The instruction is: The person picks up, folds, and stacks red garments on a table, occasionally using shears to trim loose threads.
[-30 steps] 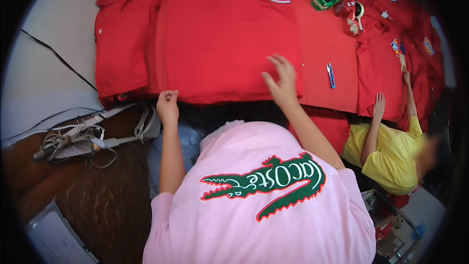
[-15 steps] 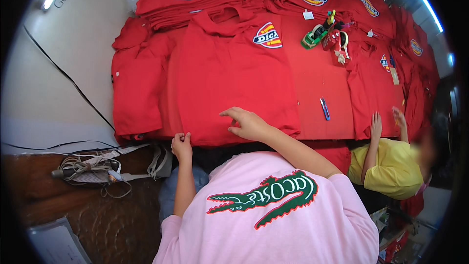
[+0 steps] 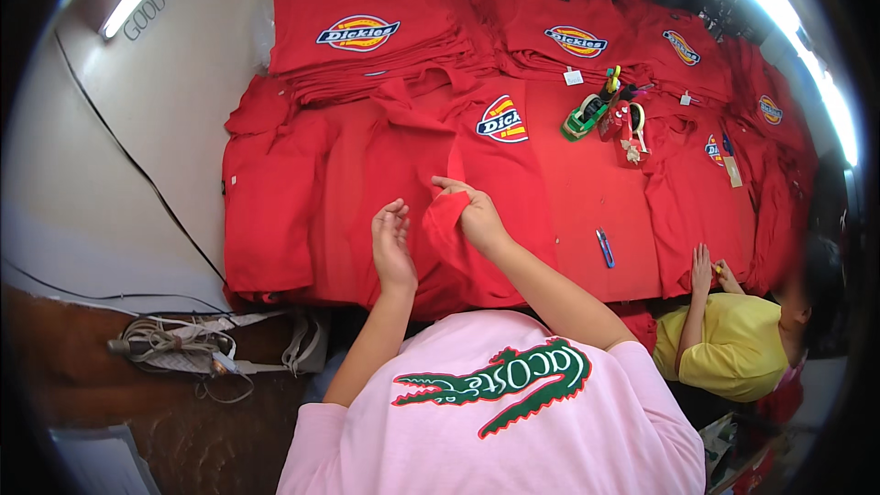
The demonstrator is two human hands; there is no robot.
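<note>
In front of me a red T-shirt (image 3: 506, 185) with a printed chest logo lies partly folded on the table. My right hand (image 3: 480, 222) grips a lifted flap of this T-shirt, with the index finger pointing out to the left. Close by on the left, my left hand (image 3: 393, 246) is raised over the cloth, its fingers loosely bent and apart, holding nothing. A folded red garment (image 3: 270, 211) lies left of that hand.
Stacks of red shirts (image 3: 357, 5) line the table's far side. Blue thread snips (image 3: 605, 248) and a green tape dispenser (image 3: 583, 117) lie to the right. A co-worker in yellow (image 3: 733, 330) handles another red shirt (image 3: 694, 202). Bundled cables (image 3: 174, 339) sit at lower left.
My left hand has moved from the table's front edge up and right over the T-shirt. My right hand has taken hold of the shirt and lifted a flap. The view has shifted slightly.
</note>
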